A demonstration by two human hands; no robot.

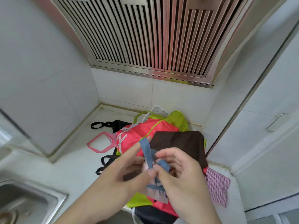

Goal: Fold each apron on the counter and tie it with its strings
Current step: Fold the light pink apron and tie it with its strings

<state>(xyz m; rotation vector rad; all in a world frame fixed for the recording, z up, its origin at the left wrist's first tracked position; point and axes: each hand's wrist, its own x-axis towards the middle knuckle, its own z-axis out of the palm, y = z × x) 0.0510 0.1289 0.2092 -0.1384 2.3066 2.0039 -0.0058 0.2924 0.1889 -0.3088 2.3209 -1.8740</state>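
Item: small folded apron (156,194), blue with a pale fringe, held in the air between both hands above a pile of other aprons on the desk (77,165).

Strings: blue strap (146,152). One length rises from the bundle up and away toward the left forefinger; a second short length bends right, toward the right hand. The long axis of the raised length runs near to far, tilted slightly left.

Left hand (127,172): fingers (137,147) partly spread, forefinger stretched out with the strap looped over its tip; thumb pressing the strap near the bundle.

Right hand (181,168): fingers curled, pinching the short strap end just beside the left thumb. The two hands almost touch at the knot point, which lies between them; the right hand looks nearer the free end. The image is blurred there, so the exact grip is unclear.

Judgement: tying step under way; next move likely passes the free end through the loop on the left forefinger.

Below: red apron (129,139), brown apron (179,143), green apron (175,119), checked cloth (217,185), black straps (100,125), sink (29,201) at left.
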